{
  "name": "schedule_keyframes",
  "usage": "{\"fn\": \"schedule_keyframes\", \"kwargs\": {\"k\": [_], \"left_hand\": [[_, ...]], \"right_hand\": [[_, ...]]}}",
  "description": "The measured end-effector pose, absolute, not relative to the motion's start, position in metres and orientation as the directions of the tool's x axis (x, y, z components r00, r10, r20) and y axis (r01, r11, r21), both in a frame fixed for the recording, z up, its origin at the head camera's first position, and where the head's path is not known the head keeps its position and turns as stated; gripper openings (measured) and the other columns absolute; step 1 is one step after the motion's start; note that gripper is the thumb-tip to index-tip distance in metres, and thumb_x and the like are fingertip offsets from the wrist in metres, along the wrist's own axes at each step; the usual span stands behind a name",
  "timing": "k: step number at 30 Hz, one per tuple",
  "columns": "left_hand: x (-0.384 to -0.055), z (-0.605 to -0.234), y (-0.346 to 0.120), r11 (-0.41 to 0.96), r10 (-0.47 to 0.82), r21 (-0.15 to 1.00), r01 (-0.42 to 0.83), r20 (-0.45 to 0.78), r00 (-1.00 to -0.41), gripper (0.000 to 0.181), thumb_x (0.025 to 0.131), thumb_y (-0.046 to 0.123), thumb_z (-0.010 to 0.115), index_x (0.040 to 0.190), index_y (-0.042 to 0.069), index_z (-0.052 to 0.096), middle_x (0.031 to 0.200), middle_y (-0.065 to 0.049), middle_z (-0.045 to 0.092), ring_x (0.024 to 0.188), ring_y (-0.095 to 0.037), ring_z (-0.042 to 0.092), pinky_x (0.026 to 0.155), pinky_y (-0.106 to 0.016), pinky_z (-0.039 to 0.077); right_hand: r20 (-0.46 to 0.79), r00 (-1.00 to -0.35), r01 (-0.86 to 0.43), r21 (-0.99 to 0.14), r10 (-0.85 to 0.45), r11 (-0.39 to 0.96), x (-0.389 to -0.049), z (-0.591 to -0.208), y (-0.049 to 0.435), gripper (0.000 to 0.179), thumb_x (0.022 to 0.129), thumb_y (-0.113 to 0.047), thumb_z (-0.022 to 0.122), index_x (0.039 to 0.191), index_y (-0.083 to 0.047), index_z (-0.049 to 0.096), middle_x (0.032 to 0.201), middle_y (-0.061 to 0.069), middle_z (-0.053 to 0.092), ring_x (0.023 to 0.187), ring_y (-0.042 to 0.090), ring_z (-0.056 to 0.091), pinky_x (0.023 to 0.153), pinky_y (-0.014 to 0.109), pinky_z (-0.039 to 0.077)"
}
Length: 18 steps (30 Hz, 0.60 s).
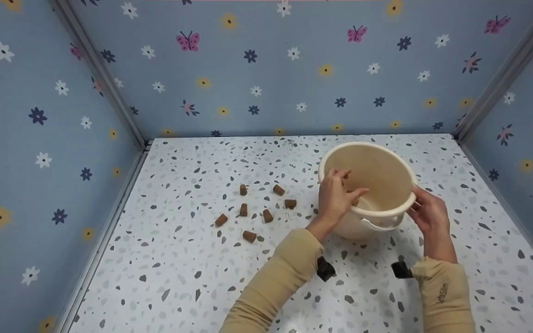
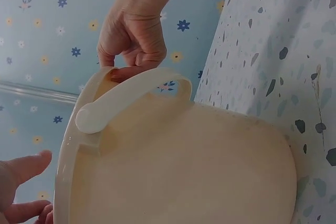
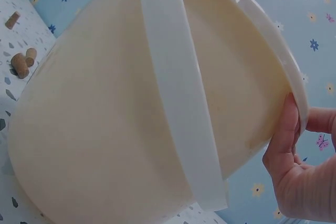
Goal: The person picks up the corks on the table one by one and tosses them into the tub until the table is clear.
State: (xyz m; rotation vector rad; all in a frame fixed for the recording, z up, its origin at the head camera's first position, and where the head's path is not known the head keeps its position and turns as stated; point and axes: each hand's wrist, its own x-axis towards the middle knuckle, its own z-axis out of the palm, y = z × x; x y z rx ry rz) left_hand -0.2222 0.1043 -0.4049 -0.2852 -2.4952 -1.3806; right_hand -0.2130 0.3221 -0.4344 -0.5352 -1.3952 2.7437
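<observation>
A cream bucket (image 1: 368, 148) with a white handle (image 1: 382, 226) stands on the speckled table, its mouth tipped toward me. My right hand (image 1: 430, 215) grips its rim on the right; in the right wrist view the thumb and fingers of that hand (image 3: 302, 166) pinch the rim from both sides. Over the left edge of the rim reaches my left hand (image 1: 336, 194), thumb and fingers spread apart above the opening. In the left wrist view the thumb and fingers of this hand (image 2: 23, 187) show a gap between them. The bucket's floor is partly hidden by the left hand.
Several brown corks lie scattered left of the bucket, among them one cork (image 1: 249, 236) nearest me and another cork (image 1: 290, 203) nearest the bucket. Blue flowered panels (image 1: 275, 69) enclose the table at the back and sides.
</observation>
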Motion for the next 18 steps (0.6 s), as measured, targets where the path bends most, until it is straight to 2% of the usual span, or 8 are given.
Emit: {"fn": "schedule_keyframes", "kwargs": {"k": [5,11,18], "left_hand": [[-0.222,-0.407,0.104,0.507,0.034,0.805,0.308,0.339,-0.94,0.057,0.064,0.032,0.077,0.111,0.004,0.06,0.095,-0.003,0.054,0.085,-0.013,0.052,0.073,-0.017,0.04],[-0.221,-0.407,0.099,0.412,0.026,0.852,0.324,0.345,-0.938,0.051,0.068,0.025,0.076,0.111,0.003,0.058,0.098,-0.007,0.054,0.088,-0.017,0.052,0.072,-0.016,0.041],[-0.218,-0.405,0.092,0.355,0.018,0.874,0.333,0.349,-0.937,0.047,0.071,0.021,0.075,0.11,0.002,0.058,0.097,-0.008,0.055,0.088,-0.018,0.052,0.075,-0.021,0.042]], "right_hand": [[-0.3,-0.941,0.148,-0.781,0.157,-0.606,-0.213,-0.434,0.322,0.007,0.081,-0.009,0.064,0.079,-0.003,0.067,0.075,0.008,0.063,0.07,0.018,0.06,0.062,0.028,0.05],[-0.32,-0.932,0.161,-0.782,0.168,-0.602,-0.212,-0.432,0.321,0.006,0.081,-0.009,0.064,0.08,-0.004,0.067,0.077,0.007,0.063,0.072,0.017,0.059,0.065,0.029,0.05],[-0.343,-0.922,0.172,-0.777,0.178,-0.605,-0.212,-0.431,0.321,0.005,0.081,-0.01,0.065,0.081,-0.005,0.067,0.077,0.006,0.063,0.072,0.017,0.059,0.065,0.029,0.05]]}}
